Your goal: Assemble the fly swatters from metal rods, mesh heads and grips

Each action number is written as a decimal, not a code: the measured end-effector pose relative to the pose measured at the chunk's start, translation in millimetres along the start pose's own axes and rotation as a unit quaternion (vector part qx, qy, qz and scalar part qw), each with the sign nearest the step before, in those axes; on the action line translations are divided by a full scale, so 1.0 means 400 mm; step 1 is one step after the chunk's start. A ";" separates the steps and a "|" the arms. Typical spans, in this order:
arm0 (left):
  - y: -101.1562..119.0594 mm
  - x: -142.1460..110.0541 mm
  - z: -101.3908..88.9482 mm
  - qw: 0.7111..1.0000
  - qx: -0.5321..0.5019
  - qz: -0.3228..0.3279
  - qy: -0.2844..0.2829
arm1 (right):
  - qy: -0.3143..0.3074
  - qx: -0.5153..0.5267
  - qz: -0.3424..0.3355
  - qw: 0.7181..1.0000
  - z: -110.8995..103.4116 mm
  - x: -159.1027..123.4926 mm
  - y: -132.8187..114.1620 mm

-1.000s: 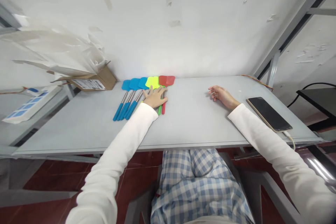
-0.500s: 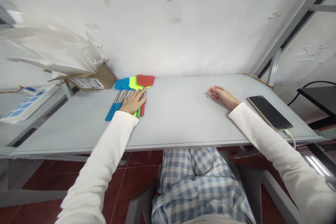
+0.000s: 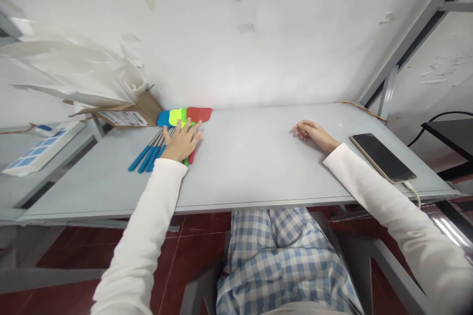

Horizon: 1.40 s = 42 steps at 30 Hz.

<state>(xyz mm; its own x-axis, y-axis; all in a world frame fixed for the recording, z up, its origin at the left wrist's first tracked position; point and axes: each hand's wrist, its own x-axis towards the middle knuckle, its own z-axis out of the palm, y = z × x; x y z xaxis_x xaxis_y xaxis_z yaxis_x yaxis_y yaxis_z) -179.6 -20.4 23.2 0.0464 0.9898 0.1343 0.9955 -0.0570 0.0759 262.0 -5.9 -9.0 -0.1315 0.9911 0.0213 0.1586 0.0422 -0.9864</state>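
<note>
Now grey table (image 3: 251, 172), white wall (image 3: 236, 34) behind; left hand (image 3: 181, 141) open on silicone spatulas (image 3: 177, 117); right hand (image 3: 314, 135) loosely curled, empty.

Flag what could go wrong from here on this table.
The left hand presses flat on overlapping silicone spatulas, which might slide or fan out. Their blue head sits close to the cardboard box and could catch it. The right forearm lies beside the phone, whose cable could snag.
</note>
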 end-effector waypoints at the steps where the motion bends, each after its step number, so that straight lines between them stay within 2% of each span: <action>1: 0.038 -0.009 -0.011 1.000 -0.004 0.021 0.013 | 0.014 -0.024 -0.016 1.000 0.003 -0.001 0.001; 3: 0.122 -0.026 -0.024 0.996 -0.028 0.085 0.013 | 0.051 -0.097 -0.072 0.991 0.013 -0.006 0.000; 5: 0.208 -0.037 -0.023 0.985 -0.064 0.160 -0.020 | 0.082 -0.184 -0.140 0.969 0.023 -0.012 -0.003; 7: 0.285 -0.039 -0.006 0.972 -0.086 0.209 -0.062 | 0.086 -0.257 -0.186 0.944 0.032 -0.014 -0.005; 10: 0.367 -0.023 0.034 0.964 -0.088 0.232 -0.096 | 0.062 -0.337 -0.227 0.911 0.041 0.000 0.002; 12: 0.396 0.001 0.061 0.964 -0.085 0.230 -0.100 | 0.044 -0.389 -0.241 0.888 0.045 0.025 0.013; 16: 0.404 0.057 0.097 0.970 -0.082 0.222 -0.053 | 0.025 -0.460 -0.202 0.864 0.059 0.092 0.035; 20: 0.386 0.082 0.115 0.964 -0.113 0.222 -0.089 | 0.016 -0.481 -0.176 0.859 0.071 0.125 0.050; 37: 0.387 0.072 0.110 0.964 -0.127 0.210 -0.100 | -0.002 -0.476 -0.178 0.861 0.057 0.115 0.057; 42: 0.390 0.064 0.106 0.968 -0.121 0.206 -0.082 | -0.007 -0.470 -0.181 0.864 0.056 0.116 0.057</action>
<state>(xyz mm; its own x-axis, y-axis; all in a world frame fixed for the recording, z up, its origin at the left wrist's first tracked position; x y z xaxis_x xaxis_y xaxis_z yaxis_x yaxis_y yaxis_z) -19.5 1.7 -3.3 0.4668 0.8832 0.0443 0.8424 -0.4594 0.2816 237.8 38.0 -33.9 -0.3492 0.8899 0.2934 0.8280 0.4396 -0.3480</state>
